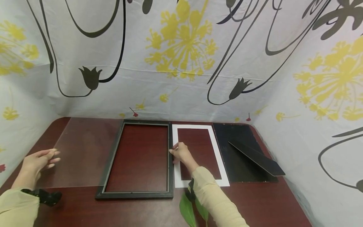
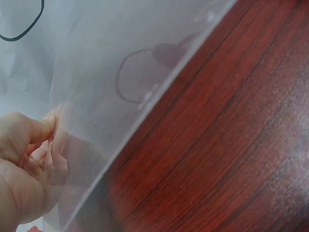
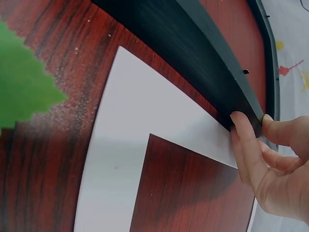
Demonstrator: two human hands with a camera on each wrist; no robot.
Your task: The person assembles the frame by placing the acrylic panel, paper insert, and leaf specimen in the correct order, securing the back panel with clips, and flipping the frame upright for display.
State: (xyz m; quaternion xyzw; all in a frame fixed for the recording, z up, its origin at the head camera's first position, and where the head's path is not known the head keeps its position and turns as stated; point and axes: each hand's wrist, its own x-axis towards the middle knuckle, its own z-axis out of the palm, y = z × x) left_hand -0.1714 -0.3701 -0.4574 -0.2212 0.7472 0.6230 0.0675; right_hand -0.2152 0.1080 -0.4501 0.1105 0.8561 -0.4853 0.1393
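On the left, my left hand point(image 1: 38, 162) pinches the outer edge of a clear plastic sheet point(image 1: 85, 151) between thumb and fingers. The left wrist view shows the sheet point(image 2: 106, 63) held at a slant, with the fingers seen through it. A black picture frame point(image 1: 134, 195) lies in the middle, bordering the sheet's right side. My right hand point(image 1: 182, 154) grips the frame's right rail, thumb on the inner side and fingers on the outer side in the right wrist view. Below those fingers lies a white mat point(image 1: 222, 182) with a rectangular opening.
To the right of the mat lies a black backing board point(image 1: 227, 135) with a raised stand leg point(image 1: 259, 159). Green leaves point(image 1: 187, 209) lie near the front, beneath my right forearm. Patterned cloth point(image 1: 181, 104) closes off the table's back and sides.
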